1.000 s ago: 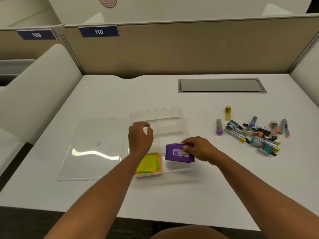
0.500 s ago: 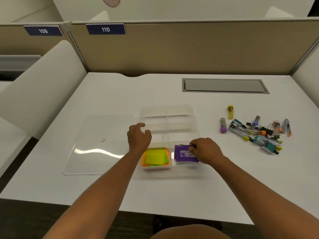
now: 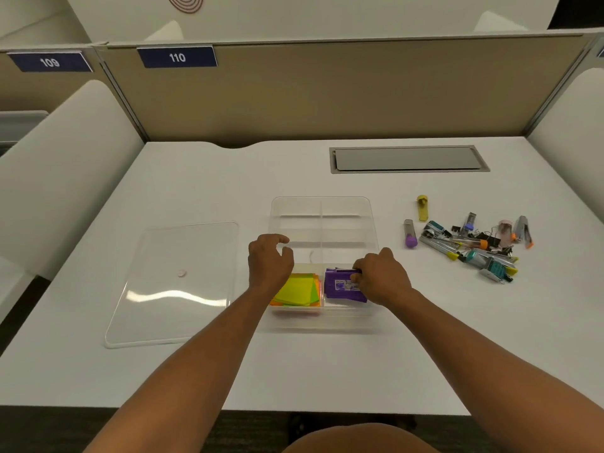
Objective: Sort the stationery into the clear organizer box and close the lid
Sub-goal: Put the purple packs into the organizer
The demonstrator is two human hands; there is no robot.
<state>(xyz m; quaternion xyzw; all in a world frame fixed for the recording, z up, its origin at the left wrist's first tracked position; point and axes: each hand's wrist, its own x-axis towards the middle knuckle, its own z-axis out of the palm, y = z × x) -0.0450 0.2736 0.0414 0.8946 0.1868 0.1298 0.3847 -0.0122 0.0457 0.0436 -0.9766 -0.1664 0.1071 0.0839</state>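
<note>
Purple pack (image 3: 341,286) lowered into organizer (image 3: 322,210) — right fingers (image 3: 358,268) pinching it; left fingers (image 3: 277,238) spread.

The right hand (image 3: 380,277) is covering the right end of the flat purple packet (image 3: 341,286), whose white label print is too small to read. The left hand (image 3: 268,264) is hiding the left part of the yellow-green sticky-note stack (image 3: 299,289). Items in the tangled stationery pile (image 3: 474,246) are overlapping, hard to separate.

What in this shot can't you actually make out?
Head view only:
- Print on the purple packet: too small, partly under the right hand.
- Left part of the sticky notes: covered by the left hand.
- Items in the pile: overlapping, too small to tell apart.
</note>
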